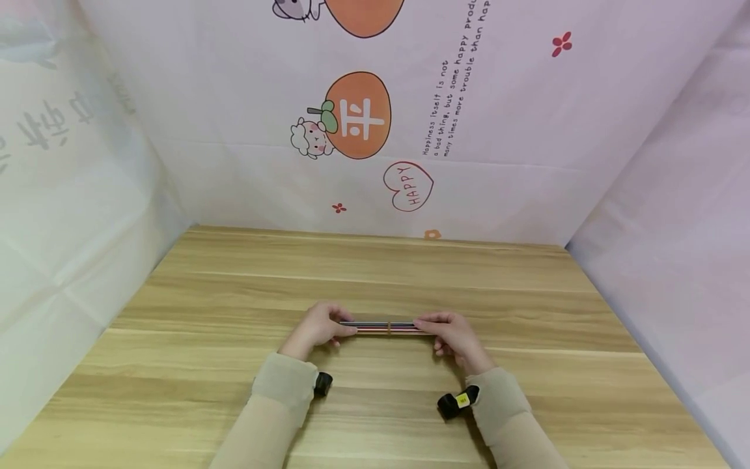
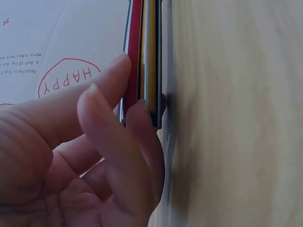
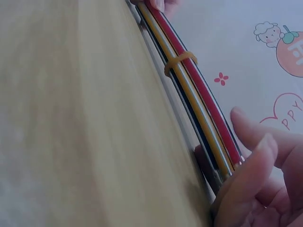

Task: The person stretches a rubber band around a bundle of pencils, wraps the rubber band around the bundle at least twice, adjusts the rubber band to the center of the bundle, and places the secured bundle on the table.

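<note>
A thin bundle of striped pencils (image 1: pixel 372 327) in red, yellow and dark tones is held level across the middle of the table, low over the wood. A tan rubber band (image 3: pixel 181 63) wraps round its middle. My left hand (image 1: pixel 321 326) pinches the left end, thumb on the near side. At the other end my right hand (image 1: pixel 454 333) grips the bundle between thumb and fingers, its index finger stretched along the top. The pencil ends are partly hidden by the fingers.
The wood-grain table (image 1: pixel 375 273) runs back to a white printed cloth (image 1: pixel 498 202) hung as a wall, with more cloth at both sides. Black wrist cameras (image 1: pixel 450 405) are strapped at both sleeves.
</note>
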A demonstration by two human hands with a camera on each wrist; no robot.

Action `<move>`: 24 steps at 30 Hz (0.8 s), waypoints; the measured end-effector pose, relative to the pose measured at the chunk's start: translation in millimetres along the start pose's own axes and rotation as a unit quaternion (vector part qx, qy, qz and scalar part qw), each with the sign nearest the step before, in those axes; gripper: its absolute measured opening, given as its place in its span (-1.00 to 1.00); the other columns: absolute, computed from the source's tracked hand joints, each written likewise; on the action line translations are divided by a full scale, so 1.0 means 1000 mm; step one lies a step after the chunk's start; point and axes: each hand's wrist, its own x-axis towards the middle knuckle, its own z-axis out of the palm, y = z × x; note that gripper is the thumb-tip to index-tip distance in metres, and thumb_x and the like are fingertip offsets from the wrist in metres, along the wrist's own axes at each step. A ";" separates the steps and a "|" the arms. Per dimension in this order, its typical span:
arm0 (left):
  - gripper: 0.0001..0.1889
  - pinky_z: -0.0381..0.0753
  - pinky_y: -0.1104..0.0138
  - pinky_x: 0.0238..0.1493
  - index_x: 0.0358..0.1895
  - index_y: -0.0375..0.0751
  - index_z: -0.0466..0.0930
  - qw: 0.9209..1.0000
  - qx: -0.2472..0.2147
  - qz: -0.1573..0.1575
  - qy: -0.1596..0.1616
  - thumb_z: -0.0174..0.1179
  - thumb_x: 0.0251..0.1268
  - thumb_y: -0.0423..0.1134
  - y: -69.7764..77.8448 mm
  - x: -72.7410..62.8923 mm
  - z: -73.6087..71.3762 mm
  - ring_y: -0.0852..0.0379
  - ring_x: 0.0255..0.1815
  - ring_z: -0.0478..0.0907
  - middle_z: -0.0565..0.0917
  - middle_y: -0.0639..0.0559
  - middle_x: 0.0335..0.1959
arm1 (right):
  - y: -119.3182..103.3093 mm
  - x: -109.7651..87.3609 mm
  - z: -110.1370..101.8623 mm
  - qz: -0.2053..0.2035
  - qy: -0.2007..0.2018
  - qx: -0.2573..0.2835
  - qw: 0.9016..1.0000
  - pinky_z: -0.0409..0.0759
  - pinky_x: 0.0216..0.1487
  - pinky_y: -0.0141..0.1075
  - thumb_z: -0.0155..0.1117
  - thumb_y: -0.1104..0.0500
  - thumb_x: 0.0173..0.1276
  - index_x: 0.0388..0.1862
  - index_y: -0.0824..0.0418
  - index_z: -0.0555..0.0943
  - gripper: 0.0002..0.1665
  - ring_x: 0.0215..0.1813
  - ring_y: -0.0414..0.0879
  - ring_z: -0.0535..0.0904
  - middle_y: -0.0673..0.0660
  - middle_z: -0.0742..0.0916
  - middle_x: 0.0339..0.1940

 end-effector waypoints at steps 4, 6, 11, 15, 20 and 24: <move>-0.77 0.57 0.44 -0.59 -0.11 -0.34 0.68 1.000 0.001 -0.005 -0.001 0.40 0.16 -0.41 0.000 -0.001 0.000 0.21 -0.62 0.45 0.69 -0.10 -0.24 | -0.001 -0.002 -0.002 -0.001 -0.004 -0.006 1.000 0.42 -0.68 -0.51 0.41 0.13 0.31 0.08 0.35 0.64 -0.56 -0.72 -0.33 0.31 0.01 0.69 -0.38; -0.76 0.56 0.45 -0.60 -0.10 -0.34 0.68 1.000 -0.001 -0.009 -0.003 0.40 0.16 -0.42 0.000 -0.001 0.000 0.22 -0.64 0.44 0.68 -0.10 -0.26 | -0.001 -0.003 -0.003 -0.003 -0.006 -0.008 1.000 0.42 -0.68 -0.50 0.41 0.12 0.32 0.07 0.34 0.65 -0.57 -0.72 -0.33 0.30 0.00 0.69 -0.39; -0.76 0.53 0.47 -0.61 -0.06 -0.33 0.67 1.000 -0.003 -0.016 -0.001 0.37 0.19 -0.43 0.001 -0.001 0.001 0.21 -0.68 0.43 0.66 -0.14 -0.17 | -0.002 -0.004 -0.005 -0.005 0.000 -0.016 1.000 0.34 -0.68 -0.50 0.41 0.11 0.31 0.09 0.32 0.65 -0.56 -0.72 -0.33 0.24 -0.04 0.72 -0.36; -0.76 0.55 0.44 -0.61 -0.03 -0.30 0.68 1.000 0.006 -0.018 0.003 0.34 0.23 -0.41 0.003 -0.002 0.001 0.20 -0.68 0.44 0.67 -0.16 -0.13 | -0.001 -0.003 -0.006 -0.010 0.002 -0.025 1.000 0.28 -0.69 -0.49 0.41 0.09 0.31 0.12 0.31 0.63 -0.53 -0.74 -0.33 0.18 -0.10 0.76 -0.33; -0.77 0.56 0.43 -0.60 -0.01 -0.28 0.69 1.000 0.015 -0.016 0.008 0.32 0.27 -0.38 0.004 -0.002 0.002 0.19 -0.69 0.45 0.67 -0.17 -0.13 | 0.004 0.000 -0.009 -0.018 0.011 -0.034 0.999 0.26 -0.71 -0.47 0.44 0.10 0.27 0.07 0.26 0.68 -0.58 -0.76 -0.31 0.17 -0.10 0.79 -0.27; -0.76 0.59 0.40 -0.57 0.01 -0.28 0.67 1.000 0.009 -0.018 0.008 0.30 0.30 -0.34 0.004 -0.002 0.002 0.17 -0.64 0.47 0.65 -0.16 -0.10 | 0.005 0.001 -0.011 -0.023 0.015 -0.035 0.999 0.27 -0.71 -0.47 0.47 0.13 0.24 0.04 0.25 0.70 -0.59 -0.77 -0.31 0.17 -0.08 0.80 -0.24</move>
